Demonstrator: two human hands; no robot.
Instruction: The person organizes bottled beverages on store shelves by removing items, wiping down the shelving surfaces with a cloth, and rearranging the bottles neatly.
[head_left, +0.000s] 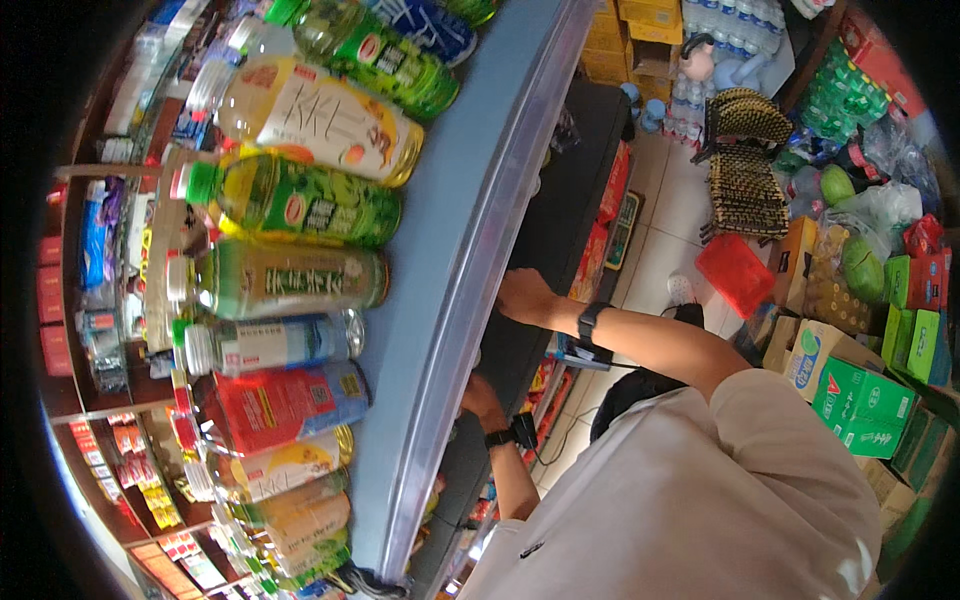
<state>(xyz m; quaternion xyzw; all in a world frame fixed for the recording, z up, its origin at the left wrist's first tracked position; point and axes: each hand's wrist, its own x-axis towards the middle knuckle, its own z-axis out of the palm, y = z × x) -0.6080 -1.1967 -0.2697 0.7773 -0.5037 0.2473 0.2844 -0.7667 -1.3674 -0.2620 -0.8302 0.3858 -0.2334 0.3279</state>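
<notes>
My right hand (529, 298), with a black band at the wrist, reaches in under the clear front strip (480, 255) of a blue-grey shelf (420, 247). Its fingers bend inward and their tips are hidden by the strip. Lower in the picture, my left hand (481, 397) also reaches behind that strip, mostly hidden, with a black band (500, 437) at its wrist. Whether either hand holds anything does not show. Both are over a dark lower shelf (559, 180). On the upper shelf stands a row of drink bottles, among them a green-capped bottle (315, 199) and a white-capped tea bottle (300, 277).
Red packets (589, 262) line a lower level. A woven chair (750, 180) and a red plastic object (735, 275) stand on the tiled floor (664, 195). Cartons, including a green box (862, 409), and bagged goods pile up at the right. Shrink-wrapped water bottles (731, 30) are at the top.
</notes>
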